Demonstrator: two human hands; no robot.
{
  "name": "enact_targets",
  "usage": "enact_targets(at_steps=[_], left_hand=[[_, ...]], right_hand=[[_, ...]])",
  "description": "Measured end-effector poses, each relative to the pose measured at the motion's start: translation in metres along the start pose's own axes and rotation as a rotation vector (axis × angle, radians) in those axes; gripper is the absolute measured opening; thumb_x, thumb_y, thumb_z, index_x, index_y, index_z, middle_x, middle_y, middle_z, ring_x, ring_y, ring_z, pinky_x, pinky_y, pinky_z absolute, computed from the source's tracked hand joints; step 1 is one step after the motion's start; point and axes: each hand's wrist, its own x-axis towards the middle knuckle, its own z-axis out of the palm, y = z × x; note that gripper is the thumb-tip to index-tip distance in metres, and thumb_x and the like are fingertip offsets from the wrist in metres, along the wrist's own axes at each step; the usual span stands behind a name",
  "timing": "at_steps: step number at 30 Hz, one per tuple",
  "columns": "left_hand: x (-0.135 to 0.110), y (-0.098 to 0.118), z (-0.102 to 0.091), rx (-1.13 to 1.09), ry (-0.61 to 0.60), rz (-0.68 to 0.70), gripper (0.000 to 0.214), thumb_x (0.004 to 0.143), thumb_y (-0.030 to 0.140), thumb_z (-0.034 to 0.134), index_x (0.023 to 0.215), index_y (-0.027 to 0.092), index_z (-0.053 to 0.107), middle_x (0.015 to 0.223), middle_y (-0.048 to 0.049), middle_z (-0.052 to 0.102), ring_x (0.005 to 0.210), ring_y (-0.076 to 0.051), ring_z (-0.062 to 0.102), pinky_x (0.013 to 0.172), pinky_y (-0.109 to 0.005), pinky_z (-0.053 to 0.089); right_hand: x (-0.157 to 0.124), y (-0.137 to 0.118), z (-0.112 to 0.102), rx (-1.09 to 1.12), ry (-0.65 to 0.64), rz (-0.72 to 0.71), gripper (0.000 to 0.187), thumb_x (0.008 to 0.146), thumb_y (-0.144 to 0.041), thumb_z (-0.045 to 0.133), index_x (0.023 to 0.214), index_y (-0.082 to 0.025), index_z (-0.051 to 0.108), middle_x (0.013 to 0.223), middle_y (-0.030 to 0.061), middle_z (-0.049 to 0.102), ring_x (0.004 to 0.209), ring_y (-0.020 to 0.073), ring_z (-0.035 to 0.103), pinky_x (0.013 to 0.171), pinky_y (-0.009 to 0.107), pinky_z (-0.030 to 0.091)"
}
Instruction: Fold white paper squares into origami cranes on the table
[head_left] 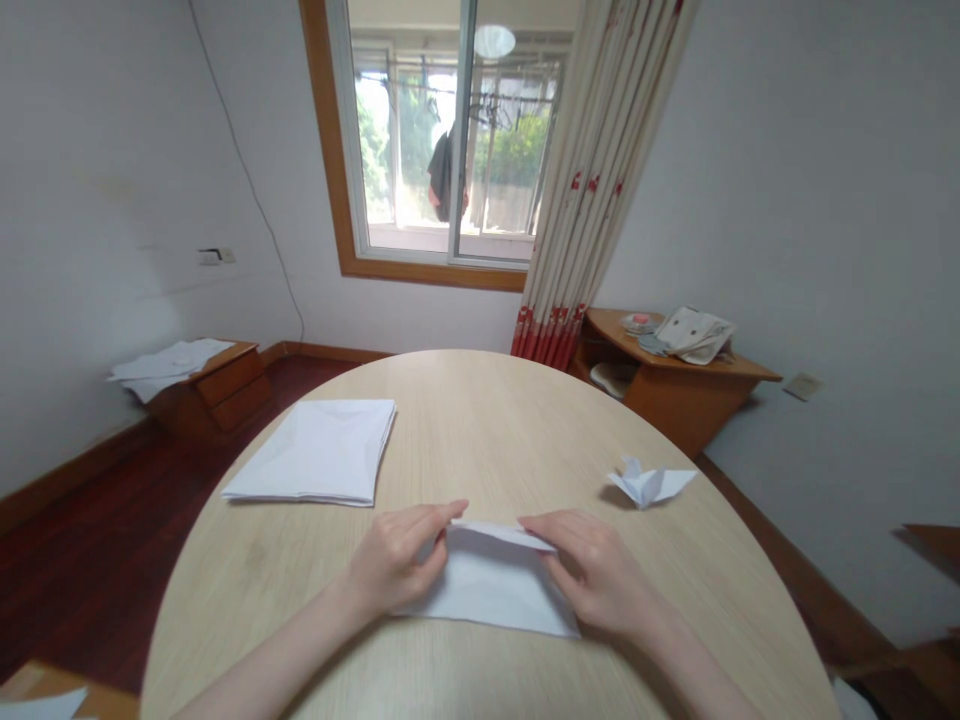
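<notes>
The left hand [394, 560] and right hand [592, 572] are apart, each pinching one end of the raised folded edge of a white paper sheet [487, 585]. The sheet lies flat by the near edge of the counter [495, 440], between the hands. Toward the counter's left side sits a stack of white paper [311, 452]. Toward its right edge, beyond the right hand, lies a folded paper bird [649, 483].

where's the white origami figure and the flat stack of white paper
White origami paper figure [651, 486]: head view, point on its middle body.
Flat stack of white paper [311, 452]: head view, point on the top sheet.
</notes>
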Motion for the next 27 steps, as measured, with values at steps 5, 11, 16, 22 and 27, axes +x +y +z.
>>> enact_targets(at_steps=[5,11,16,22,27], left_hand=[[0.001,0.003,-0.002,-0.086,0.059,-0.073,0.047,0.087,0.008,0.048,0.132,0.024,0.048,0.105,-0.0056,0.071,0.092,-0.015,0.07,0.083,-0.025,0.057],[0.003,0.006,-0.002,-0.117,0.134,-0.174,0.048,0.088,0.009,0.049,0.133,0.025,0.043,0.113,-0.0069,0.066,0.094,-0.016,0.067,0.084,-0.03,0.056],[0.005,0.005,0.001,-0.051,0.183,-0.288,0.052,0.087,0.011,0.048,0.135,0.026,0.036,0.117,-0.0088,0.055,0.094,-0.018,0.063,0.088,-0.037,0.053],[0.002,-0.001,0.004,0.118,0.121,-0.276,0.048,0.086,0.009,0.047,0.13,0.027,0.042,0.123,-0.0096,0.047,0.116,-0.025,0.051,0.096,-0.044,0.047],[0.0,-0.007,0.007,0.242,0.039,-0.281,0.045,0.086,0.012,0.048,0.129,0.025,0.045,0.124,-0.0101,0.05,0.114,-0.028,0.05,0.097,-0.048,0.044]], right_hand=[[0.001,0.0,-0.002,-0.036,0.14,-0.075,0.032,0.087,-0.014,0.042,0.11,-0.017,0.064,0.094,0.0099,0.073,0.087,0.0222,0.068,0.074,0.036,0.054],[-0.002,0.001,0.001,-0.061,0.245,-0.081,0.037,0.09,-0.014,0.043,0.124,-0.022,0.057,0.103,0.0092,0.072,0.092,0.0222,0.068,0.079,0.037,0.054],[-0.003,0.006,0.006,-0.094,0.309,-0.072,0.044,0.092,-0.012,0.042,0.134,-0.023,0.048,0.113,0.0095,0.069,0.101,0.0227,0.065,0.086,0.038,0.051],[-0.001,0.009,0.009,-0.124,0.284,-0.022,0.043,0.094,-0.016,0.039,0.136,-0.023,0.047,0.117,0.011,0.065,0.106,0.0241,0.062,0.087,0.04,0.051],[0.001,0.009,0.011,-0.147,0.23,0.019,0.043,0.095,-0.019,0.038,0.137,-0.023,0.045,0.125,0.012,0.061,0.115,0.0265,0.056,0.095,0.045,0.047]])
